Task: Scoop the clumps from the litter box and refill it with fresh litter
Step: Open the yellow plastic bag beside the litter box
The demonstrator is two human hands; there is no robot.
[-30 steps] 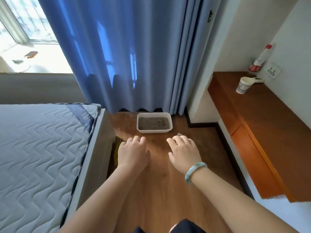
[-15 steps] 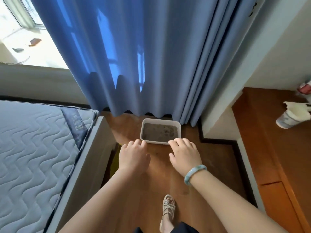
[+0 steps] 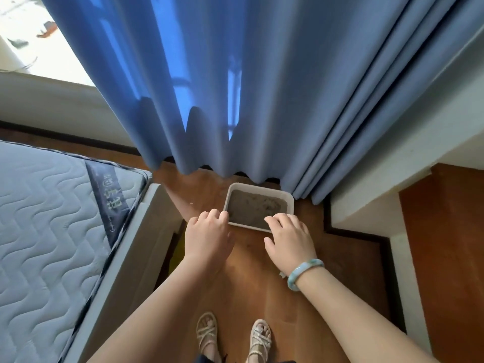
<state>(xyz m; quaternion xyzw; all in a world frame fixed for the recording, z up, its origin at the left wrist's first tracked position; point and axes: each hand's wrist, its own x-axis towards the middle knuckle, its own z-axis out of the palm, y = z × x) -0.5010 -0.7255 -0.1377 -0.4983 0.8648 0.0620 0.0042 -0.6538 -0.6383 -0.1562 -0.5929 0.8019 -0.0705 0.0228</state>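
**Inspector:** Compared with a second ago, both hands have closed on the litter box [image 3: 259, 205]; the view has tipped downward, and sandalled feet [image 3: 233, 336] now show at the bottom of frame. The desk with its cup has left the view.

**Assessor:** Where does the box sit?

**Inspector:** On the wooden floor [image 3: 248, 284], its far edge just under the hem of the blue curtain [image 3: 235, 87], between the bed frame [image 3: 146, 231] and the white wall corner [image 3: 366, 205]. It holds grey litter [image 3: 255, 208], uneven on the surface; I cannot pick out individual clumps.

**Assessor:** State of the hands?

**Inspector:** The left hand [image 3: 208, 237] is empty, fingers loosely curled, tips at the box's near-left corner. The right hand [image 3: 289, 239], with a pale green bangle [image 3: 303, 273] on the wrist, is empty too, fingers spread and lying over the near-right rim. Whether either touches the plastic, I cannot tell.

**Assessor:** The step in hand?

**Inspector:** In my judgement, taking hold of the box to draw it clear of the curtain. No scoop or fresh litter is in view.

**Assessor:** Recommendations?

**Inspector:** Grip both near corners evenly, thumbs outside and fingers over the rim. Slide it flat along the floor instead of lifting; a tilt would likely spill litter. Keep the pull straight, clear of the bed frame, and check that the curtain hem does not drag into the tray.
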